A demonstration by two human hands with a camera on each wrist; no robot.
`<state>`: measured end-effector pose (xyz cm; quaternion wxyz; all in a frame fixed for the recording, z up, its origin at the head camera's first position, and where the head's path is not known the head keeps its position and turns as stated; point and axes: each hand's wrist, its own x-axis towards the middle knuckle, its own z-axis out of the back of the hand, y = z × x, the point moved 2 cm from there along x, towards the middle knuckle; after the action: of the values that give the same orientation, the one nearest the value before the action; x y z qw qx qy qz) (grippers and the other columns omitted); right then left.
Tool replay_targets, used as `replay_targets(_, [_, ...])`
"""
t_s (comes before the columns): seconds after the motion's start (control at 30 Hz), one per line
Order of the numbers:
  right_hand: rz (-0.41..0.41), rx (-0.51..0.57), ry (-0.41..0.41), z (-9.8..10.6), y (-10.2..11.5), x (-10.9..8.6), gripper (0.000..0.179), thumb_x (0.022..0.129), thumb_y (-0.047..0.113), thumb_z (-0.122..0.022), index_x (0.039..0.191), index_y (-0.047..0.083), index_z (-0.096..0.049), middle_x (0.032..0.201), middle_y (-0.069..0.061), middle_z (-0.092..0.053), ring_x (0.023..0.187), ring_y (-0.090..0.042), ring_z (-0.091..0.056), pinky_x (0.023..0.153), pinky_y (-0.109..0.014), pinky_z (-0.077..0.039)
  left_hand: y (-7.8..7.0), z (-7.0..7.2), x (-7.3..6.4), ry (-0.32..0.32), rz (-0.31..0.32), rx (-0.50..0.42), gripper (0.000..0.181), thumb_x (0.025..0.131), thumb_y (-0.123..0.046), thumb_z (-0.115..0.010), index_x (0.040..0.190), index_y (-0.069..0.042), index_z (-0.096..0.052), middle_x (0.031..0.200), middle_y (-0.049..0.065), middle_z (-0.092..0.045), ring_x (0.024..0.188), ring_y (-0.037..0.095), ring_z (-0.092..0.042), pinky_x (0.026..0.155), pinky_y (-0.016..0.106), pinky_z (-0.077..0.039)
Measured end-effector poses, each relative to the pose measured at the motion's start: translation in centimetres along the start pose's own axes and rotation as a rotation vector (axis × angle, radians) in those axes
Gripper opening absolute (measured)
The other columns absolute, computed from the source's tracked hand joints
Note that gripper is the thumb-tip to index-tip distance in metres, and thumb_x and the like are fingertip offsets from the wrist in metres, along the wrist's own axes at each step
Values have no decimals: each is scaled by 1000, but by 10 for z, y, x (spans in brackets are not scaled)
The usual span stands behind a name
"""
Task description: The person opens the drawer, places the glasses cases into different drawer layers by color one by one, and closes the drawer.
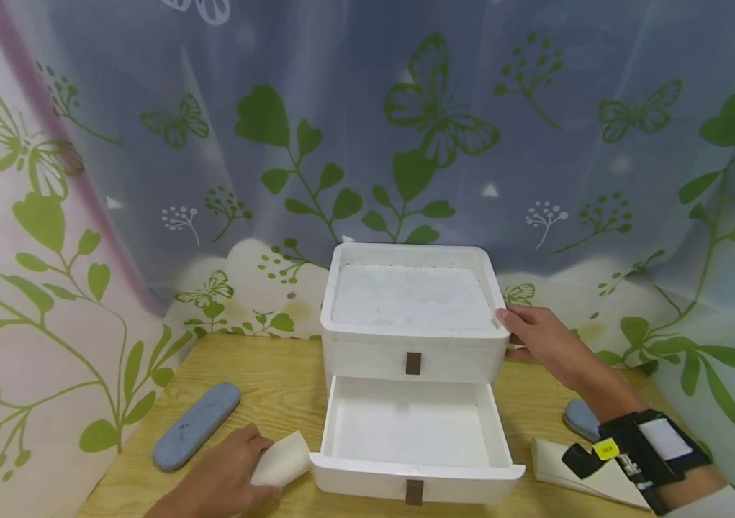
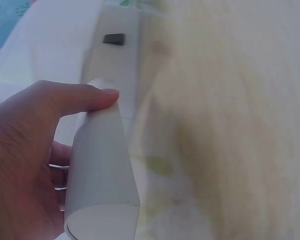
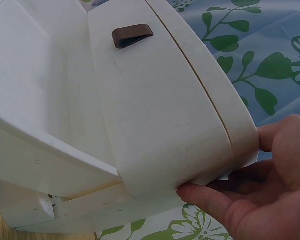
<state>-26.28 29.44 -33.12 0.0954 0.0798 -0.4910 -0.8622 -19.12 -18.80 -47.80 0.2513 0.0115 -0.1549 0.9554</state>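
Note:
A white drawer unit (image 1: 409, 356) stands on the table, its lower drawer (image 1: 419, 471) pulled out and its upper drawer closed. To the left of the open drawer, my left hand (image 1: 227, 467) holds a cream, folded glasses case (image 1: 281, 460). In the left wrist view the thumb lies on top of this case (image 2: 102, 160), with the other fingers behind it. My right hand (image 1: 545, 338) grips the unit's right side near the top front corner. Its thumb is at the top rim, and the right wrist view shows the fingers (image 3: 205, 197) against the side wall.
A blue oblong case (image 1: 195, 426) lies on the wooden table (image 1: 270, 367) at the left. On the right, partly behind the forearm, are another blue case (image 1: 579, 419) and a flat cream case (image 1: 551, 464). A leaf-patterned curtain (image 1: 367, 144) hangs behind and beside the table.

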Motion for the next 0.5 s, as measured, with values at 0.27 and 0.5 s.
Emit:
replay_targets(0.27, [-2,6,-1,-1,2,0,70,113,45,-37,163,-2,-25,158,-31,-42,140,-46,-53,107,-47,-54,-2,29,2,-38,83,5,65,77,-55,-86,120,-8,-72,106,-4,-61,90,8,-55,68,27,-51])
replay_targets(0.5, [-21,13,-4,-1,3,0,70,113,45,-38,163,-2,-23,160,-31,-40,142,-47,-50,108,-47,-53,-12,54,3,-139,2,77,63,81,-54,-83,122,-7,-71,107,-2,-62,89,8,-56,66,23,-49])
